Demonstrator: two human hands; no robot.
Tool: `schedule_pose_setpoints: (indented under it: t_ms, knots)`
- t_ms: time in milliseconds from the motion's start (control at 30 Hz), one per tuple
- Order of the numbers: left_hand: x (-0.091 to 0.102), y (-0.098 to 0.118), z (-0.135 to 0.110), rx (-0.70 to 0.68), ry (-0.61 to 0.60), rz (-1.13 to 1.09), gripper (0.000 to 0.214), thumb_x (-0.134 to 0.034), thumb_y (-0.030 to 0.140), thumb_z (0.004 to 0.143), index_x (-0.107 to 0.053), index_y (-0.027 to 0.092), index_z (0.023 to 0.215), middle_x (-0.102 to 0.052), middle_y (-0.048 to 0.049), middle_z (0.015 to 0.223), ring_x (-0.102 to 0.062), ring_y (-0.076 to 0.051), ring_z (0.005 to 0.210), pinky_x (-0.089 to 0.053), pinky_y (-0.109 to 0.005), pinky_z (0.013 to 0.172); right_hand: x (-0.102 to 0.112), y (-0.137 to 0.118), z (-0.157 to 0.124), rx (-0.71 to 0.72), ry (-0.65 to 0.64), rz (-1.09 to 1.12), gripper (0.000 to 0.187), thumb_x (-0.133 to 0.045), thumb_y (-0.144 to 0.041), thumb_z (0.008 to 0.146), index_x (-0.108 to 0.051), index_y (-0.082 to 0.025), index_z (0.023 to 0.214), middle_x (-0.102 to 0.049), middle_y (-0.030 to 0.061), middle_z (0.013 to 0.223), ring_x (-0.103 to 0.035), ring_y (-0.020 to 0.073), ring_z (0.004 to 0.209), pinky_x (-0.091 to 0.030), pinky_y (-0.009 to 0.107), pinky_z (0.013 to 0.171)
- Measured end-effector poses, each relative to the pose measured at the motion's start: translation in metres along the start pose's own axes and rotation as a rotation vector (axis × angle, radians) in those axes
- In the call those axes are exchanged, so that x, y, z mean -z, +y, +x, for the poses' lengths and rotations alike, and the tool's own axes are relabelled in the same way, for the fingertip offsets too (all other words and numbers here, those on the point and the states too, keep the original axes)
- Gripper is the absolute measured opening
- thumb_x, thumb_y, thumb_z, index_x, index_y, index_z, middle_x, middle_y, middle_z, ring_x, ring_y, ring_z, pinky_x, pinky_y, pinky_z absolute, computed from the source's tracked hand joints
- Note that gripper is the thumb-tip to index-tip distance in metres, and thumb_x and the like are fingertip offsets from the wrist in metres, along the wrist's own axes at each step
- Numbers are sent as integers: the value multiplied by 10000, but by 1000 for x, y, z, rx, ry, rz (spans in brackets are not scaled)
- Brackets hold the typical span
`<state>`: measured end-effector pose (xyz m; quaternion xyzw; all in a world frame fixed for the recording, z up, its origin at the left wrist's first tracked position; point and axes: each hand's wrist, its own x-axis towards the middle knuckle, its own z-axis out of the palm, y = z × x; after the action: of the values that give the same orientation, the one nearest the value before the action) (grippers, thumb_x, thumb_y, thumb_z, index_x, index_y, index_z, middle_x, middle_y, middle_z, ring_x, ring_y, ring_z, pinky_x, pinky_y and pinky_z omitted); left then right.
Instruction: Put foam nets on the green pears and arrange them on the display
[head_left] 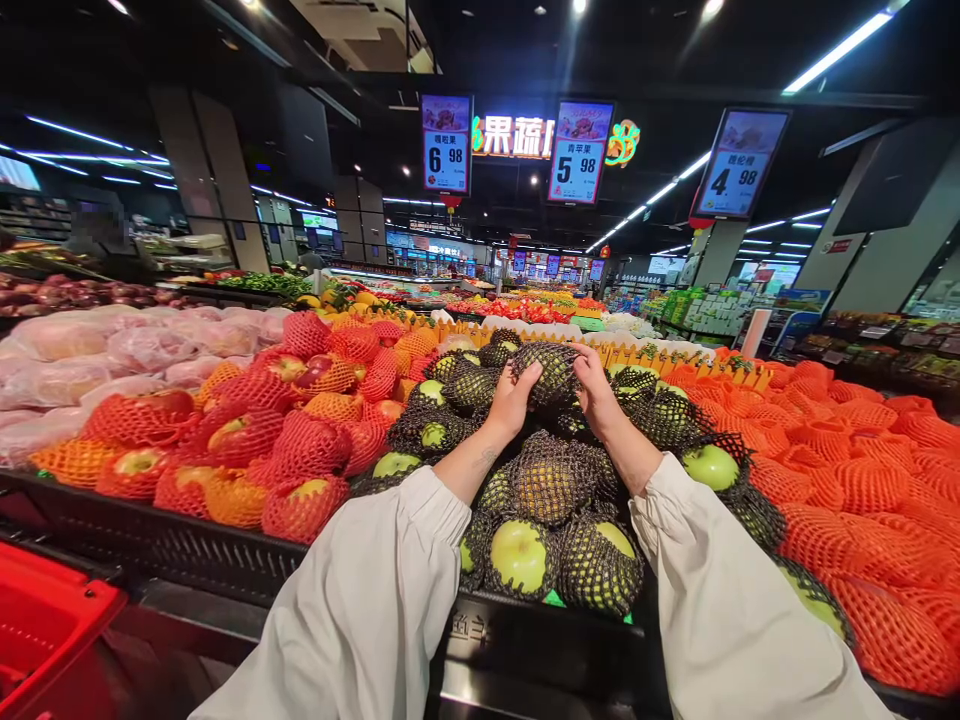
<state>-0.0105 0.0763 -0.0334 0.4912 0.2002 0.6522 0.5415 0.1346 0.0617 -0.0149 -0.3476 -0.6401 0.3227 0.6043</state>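
Observation:
Both my hands are up at the back of the green apple pile, around one apple in a black foam net (546, 372). My left hand (514, 398) grips its left side, thumb toward me. On its right side, the fingers of my right hand (595, 385) close against the net. The net covers most of that fruit. Below my wrists lie more netted green apples (520, 556), some with bare green tops showing. One net in the middle (551, 478) looks yellowish inside.
Red apples in red and orange nets (289, 445) fill the left side. Fruit in orange-red nets (874, 480) is heaped at right. A black display edge (187, 530) runs along the front. A red basket (52, 625) stands at lower left. Price signs (581, 152) hang overhead.

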Motion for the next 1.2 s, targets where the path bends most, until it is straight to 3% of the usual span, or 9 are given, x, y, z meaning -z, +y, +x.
schedule_pose_setpoints:
  t_ms: [133, 400, 567, 667, 833, 933, 1000, 1100, 1200]
  knots:
    - [4, -3, -2, -69, -87, 93, 482, -756, 489, 718, -544, 231, 1066, -700, -5, 949, -668, -167, 772, -514, -238, 588, -8, -2, -5, -16, -135, 85, 765, -838, -610, 603, -481, -319, 1213, -645, 34, 1221, -623, 273, 1113, -495, 444, 999]
    - [14, -8, 7, -155, -150, 449, 444, -571, 594, 851, -594, 225, 1099, -666, -83, 1190, -610, -278, 1167, -412, -393, 1055, -12, -13, -8, 56, -80, -124, 729, -944, -461, 443, -564, -225, 1020, -693, 60, 1066, -643, 265, 1017, -482, 446, 998]
    - [13, -4, 6, -142, -56, 547, 474, -498, 622, 897, -570, 228, 1150, -700, -90, 1118, -654, -276, 1099, -452, -362, 966, -15, -12, -9, 55, 1, -159, 697, -940, -436, 463, -578, -213, 1015, -700, 75, 1084, -646, 264, 1026, -489, 435, 988]
    - [12, 4, 4, -189, 43, 666, 481, -497, 586, 920, -518, 219, 1230, -715, -47, 856, -690, -247, 860, -478, -349, 820, -16, -10, -9, 22, 65, -158, 705, -941, -403, 465, -588, -205, 1043, -699, 82, 1112, -647, 260, 1036, -501, 420, 977]
    - [12, 10, 7, -271, 76, 576, 379, -553, 345, 905, -469, 194, 1243, -581, 58, 606, -557, -149, 556, -431, -265, 634, -15, -15, -10, -103, 226, -16, 643, -910, -477, 520, -632, -210, 1034, -734, 77, 1066, -687, 246, 967, -563, 381, 869]
    - [12, 8, 8, -326, 10, 548, 420, -574, 190, 811, -488, 182, 1222, -640, -17, 839, -571, -145, 671, -452, -273, 673, -15, -23, -11, -210, 261, 79, 600, -833, -585, 603, -674, -225, 1056, -744, 69, 1075, -698, 253, 959, -594, 342, 704]
    - [13, 7, 8, -369, -78, 561, 532, -602, 179, 766, -477, 194, 1283, -617, -101, 1139, -603, -200, 941, -485, -312, 776, -14, -26, -12, -271, 275, 106, 593, -777, -629, 643, -696, -234, 1079, -747, 63, 1076, -699, 261, 960, -577, 309, 587]
    - [13, 5, 5, -386, -258, 577, 768, -694, 289, 754, -355, 253, 1442, -391, -147, 1496, -454, -312, 1311, -461, -439, 987, -13, -25, -10, -295, 321, 125, 572, -736, -622, 660, -716, -231, 1076, -759, 51, 1016, -705, 255, 899, -542, 285, 509]
    - [12, 3, 2, -395, -425, 612, 1015, -793, 422, 712, -208, 275, 1528, -222, -158, 1614, -301, -370, 1455, -321, -544, 1153, -12, -19, -6, -232, 302, 195, 501, -747, -557, 654, -732, -200, 1006, -770, 48, 953, -710, 237, 849, -577, 306, 616]
